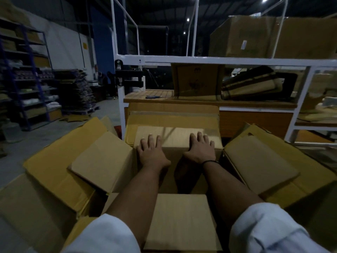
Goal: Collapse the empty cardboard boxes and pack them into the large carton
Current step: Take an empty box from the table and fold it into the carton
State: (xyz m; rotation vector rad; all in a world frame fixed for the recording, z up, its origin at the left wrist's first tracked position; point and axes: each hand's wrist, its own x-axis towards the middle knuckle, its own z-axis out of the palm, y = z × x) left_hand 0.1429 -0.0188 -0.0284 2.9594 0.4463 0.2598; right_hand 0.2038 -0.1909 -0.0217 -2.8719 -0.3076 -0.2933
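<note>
- Head view: a flattened box (175,136) is pressed inside the carton (54,161).
- Left hand (152,154) and right hand (199,149) are laid flat, fingers spread, grasping nothing.

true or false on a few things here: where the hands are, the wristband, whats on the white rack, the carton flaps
1. Both hands lie palm down on a flat piece of cardboard inside the large carton. True: left hand, right hand.
2. The left wrist wears a dark band. False: the band is on the right wrist.
3. The large carton's flaps are taped shut. False: they are folded outward, open.
4. A big cardboard box sits on the top shelf of the white rack. True.
5. The right hand holds a blue pen. False: it holds nothing; a blue object lies on the wooden shelf.
</note>
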